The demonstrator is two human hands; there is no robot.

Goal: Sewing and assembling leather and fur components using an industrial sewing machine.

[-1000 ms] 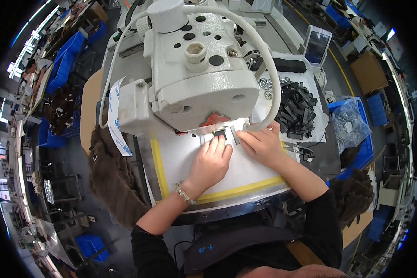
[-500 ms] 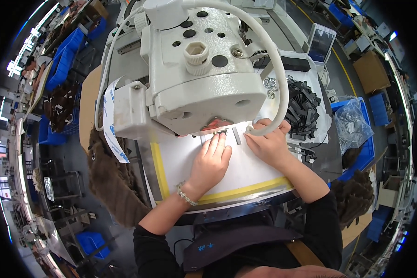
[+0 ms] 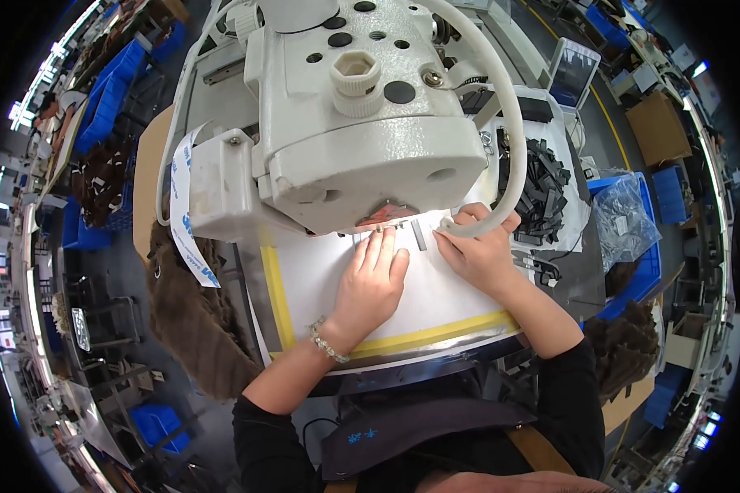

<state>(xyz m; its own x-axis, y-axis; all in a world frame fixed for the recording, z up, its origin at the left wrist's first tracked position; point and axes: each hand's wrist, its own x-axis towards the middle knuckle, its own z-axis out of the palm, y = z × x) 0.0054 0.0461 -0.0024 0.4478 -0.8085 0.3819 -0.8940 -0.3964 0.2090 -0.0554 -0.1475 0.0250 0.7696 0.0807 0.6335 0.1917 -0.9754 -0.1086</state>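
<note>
A large white sewing machine [image 3: 370, 156] stands over a white work surface [image 3: 329, 271] edged with yellow tape. My left hand [image 3: 366, 287], with a beaded bracelet on the wrist, lies palm down with fingers stretched forward. Its fingertips reach under the machine head, touching a small dark piece with a metal part that is mostly hidden. My right hand [image 3: 487, 261] rests to the right with its fingers curled together, partly behind a white hose [image 3: 514, 148]; what they hold, if anything, cannot be made out. Between the hands lies a short grey strip [image 3: 420, 237].
Beyond my right hand are a pile of black strips [image 3: 543, 189] and some metal rings [image 3: 487, 144] on white sheeting. Scissors with dark handles [image 3: 538, 267] lie by my right forearm. Brown furry material [image 3: 193, 320] hangs at the left. A blue bin [image 3: 654, 263] stands right.
The machine and table sit slightly differently in view as the head shifts. My left fingertips reach slightly farther under the machine head; my right hand stays curled in nearly the same place.
</note>
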